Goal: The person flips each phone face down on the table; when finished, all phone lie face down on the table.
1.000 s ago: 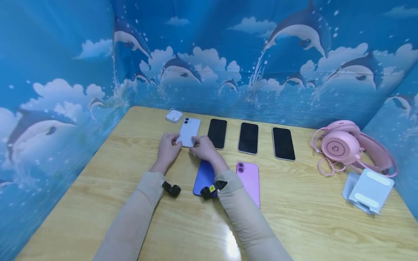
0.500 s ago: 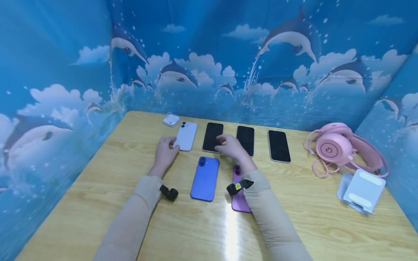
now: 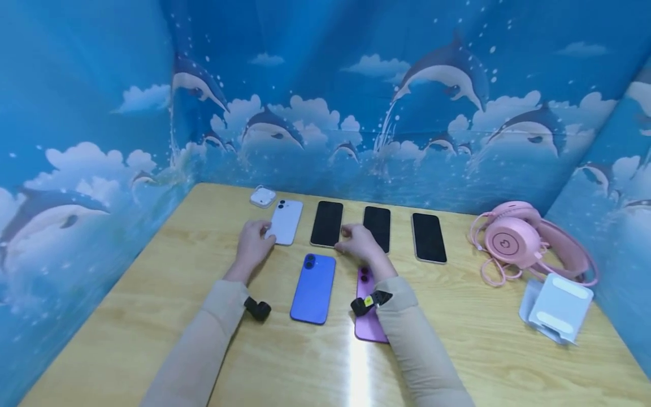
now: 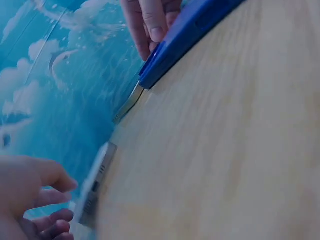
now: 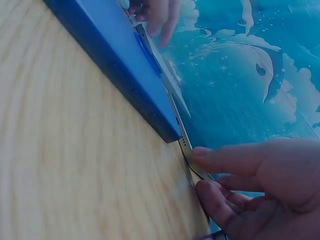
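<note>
Likely slick, the leftmost black phone (image 3: 327,224) is best edge-gripped; left fingers (image 4: 56,176) are parted, whether right fingers (image 5: 227,159) pinch cannot be told.

The table (image 3: 478,362) looks like varnished wood – smooth-grained, glossy enough to throw back a streak of light – and the curtain (image 3: 325,68) and 2 sleeves (image 3: 193,345) look like cloth, the sleeves matt and lightly creased. The 3 black phones (image 3: 326,224) have smooth, glassy faces in metal-looking rims; the white phone (image 3: 286,220), blue phone (image 3: 313,291) and purple phone (image 3: 367,328) show smooth backs. The headphones (image 3: 508,240) look like matt plastic, the stand (image 3: 560,305) like satin metal.
</note>
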`<action>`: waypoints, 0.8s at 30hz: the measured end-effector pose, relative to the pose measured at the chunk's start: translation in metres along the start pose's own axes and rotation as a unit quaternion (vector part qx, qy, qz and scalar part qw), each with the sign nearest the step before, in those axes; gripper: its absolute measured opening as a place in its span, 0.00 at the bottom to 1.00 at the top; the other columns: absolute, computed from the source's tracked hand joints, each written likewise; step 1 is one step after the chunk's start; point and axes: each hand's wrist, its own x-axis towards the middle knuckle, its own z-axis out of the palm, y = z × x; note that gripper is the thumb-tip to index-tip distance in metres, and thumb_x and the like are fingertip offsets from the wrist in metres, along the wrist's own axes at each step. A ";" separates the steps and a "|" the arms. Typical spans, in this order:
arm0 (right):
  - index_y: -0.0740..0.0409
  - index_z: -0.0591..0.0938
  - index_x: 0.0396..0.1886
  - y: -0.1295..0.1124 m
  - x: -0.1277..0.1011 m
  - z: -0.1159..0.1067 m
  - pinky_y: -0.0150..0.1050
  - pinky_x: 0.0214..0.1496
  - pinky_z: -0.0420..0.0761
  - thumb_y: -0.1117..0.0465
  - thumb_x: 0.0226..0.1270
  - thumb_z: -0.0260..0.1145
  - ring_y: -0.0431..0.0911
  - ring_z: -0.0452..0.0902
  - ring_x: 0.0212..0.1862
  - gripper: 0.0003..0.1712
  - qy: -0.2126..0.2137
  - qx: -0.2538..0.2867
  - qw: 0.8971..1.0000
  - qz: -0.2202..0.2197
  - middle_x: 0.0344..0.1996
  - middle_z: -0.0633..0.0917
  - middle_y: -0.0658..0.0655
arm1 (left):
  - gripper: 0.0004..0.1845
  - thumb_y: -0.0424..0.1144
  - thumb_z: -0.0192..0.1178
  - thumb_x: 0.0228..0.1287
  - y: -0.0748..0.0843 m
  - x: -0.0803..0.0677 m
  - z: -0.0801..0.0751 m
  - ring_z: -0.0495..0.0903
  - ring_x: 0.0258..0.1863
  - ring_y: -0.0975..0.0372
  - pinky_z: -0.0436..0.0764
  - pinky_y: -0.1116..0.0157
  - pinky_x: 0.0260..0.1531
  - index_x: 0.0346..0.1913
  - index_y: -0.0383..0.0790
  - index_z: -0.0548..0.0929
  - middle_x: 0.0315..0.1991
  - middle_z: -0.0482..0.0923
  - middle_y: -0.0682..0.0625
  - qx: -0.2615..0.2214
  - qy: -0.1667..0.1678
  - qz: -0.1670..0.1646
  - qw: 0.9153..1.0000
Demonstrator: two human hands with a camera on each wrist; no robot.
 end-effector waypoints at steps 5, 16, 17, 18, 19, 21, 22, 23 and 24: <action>0.66 0.70 0.65 -0.003 0.000 0.001 0.46 0.64 0.68 0.60 0.60 0.69 0.54 0.69 0.62 0.34 0.004 -0.025 1.000 0.000 0.57 0.77 0.63 | 0.24 0.32 0.58 0.58 0.025 0.006 0.007 0.73 0.46 0.49 0.74 0.55 0.48 0.59 0.31 0.75 0.48 0.74 0.37 -0.064 -0.006 -0.001 0.998; 0.64 0.72 0.64 -0.003 0.003 0.003 0.45 0.63 0.69 0.58 0.60 0.69 0.53 0.70 0.60 0.33 0.001 -0.033 0.999 0.017 0.56 0.78 0.62 | 0.28 0.36 0.61 0.61 0.043 0.020 0.048 0.74 0.46 0.52 0.76 0.58 0.50 0.63 0.27 0.70 0.49 0.73 0.38 -0.044 -0.124 0.033 0.991; 0.64 0.73 0.64 -0.003 0.002 0.003 0.45 0.63 0.70 0.58 0.60 0.69 0.53 0.70 0.60 0.32 0.004 -0.033 0.999 0.021 0.56 0.78 0.62 | 0.28 0.35 0.61 0.61 0.043 0.020 0.050 0.75 0.46 0.53 0.77 0.58 0.50 0.63 0.27 0.70 0.50 0.73 0.38 -0.041 -0.131 0.041 0.990; 0.64 0.74 0.62 -0.002 0.001 0.002 0.45 0.62 0.70 0.58 0.61 0.69 0.54 0.70 0.59 0.31 0.004 -0.033 0.999 0.025 0.55 0.78 0.63 | 0.28 0.35 0.61 0.61 0.043 0.020 0.051 0.75 0.46 0.53 0.77 0.59 0.50 0.63 0.27 0.69 0.50 0.74 0.38 -0.042 -0.139 0.046 0.988; 0.64 0.77 0.59 -0.003 0.001 0.003 0.45 0.58 0.72 0.58 0.61 0.69 0.54 0.72 0.56 0.28 0.005 -0.036 0.999 0.026 0.51 0.79 0.63 | 0.29 0.34 0.61 0.61 0.044 0.019 0.052 0.76 0.46 0.53 0.77 0.60 0.50 0.64 0.27 0.69 0.50 0.74 0.38 -0.042 -0.146 0.050 0.987; 0.67 0.80 0.49 -0.004 0.001 0.003 0.44 0.51 0.75 0.58 0.61 0.68 0.54 0.74 0.47 0.21 0.005 -0.043 0.999 0.023 0.42 0.80 0.63 | 0.29 0.33 0.61 0.61 0.045 0.018 0.054 0.77 0.46 0.54 0.78 0.61 0.49 0.64 0.27 0.69 0.51 0.74 0.39 -0.041 -0.154 0.050 0.986; 0.67 0.81 0.47 -0.005 0.000 0.003 0.43 0.47 0.75 0.59 0.60 0.69 0.52 0.74 0.43 0.19 0.009 -0.047 0.999 0.020 0.39 0.80 0.62 | 0.29 0.33 0.61 0.61 0.046 0.018 0.054 0.77 0.46 0.55 0.78 0.62 0.49 0.64 0.28 0.69 0.50 0.75 0.39 -0.041 -0.156 0.049 0.986; 0.67 0.82 0.45 -0.005 0.001 0.003 0.42 0.43 0.74 0.59 0.60 0.69 0.50 0.73 0.39 0.18 0.012 -0.050 0.999 0.016 0.35 0.79 0.60 | 0.29 0.32 0.62 0.60 0.047 0.017 0.055 0.78 0.46 0.55 0.79 0.62 0.49 0.64 0.28 0.69 0.50 0.75 0.39 -0.041 -0.157 0.047 0.986; 0.67 0.82 0.41 -0.006 0.001 0.003 0.41 0.39 0.72 0.59 0.60 0.69 0.49 0.70 0.35 0.16 0.010 -0.053 0.998 0.013 0.31 0.77 0.59 | 0.29 0.32 0.62 0.60 0.047 0.017 0.055 0.78 0.45 0.55 0.79 0.63 0.48 0.64 0.28 0.69 0.50 0.76 0.40 -0.041 -0.158 0.046 0.986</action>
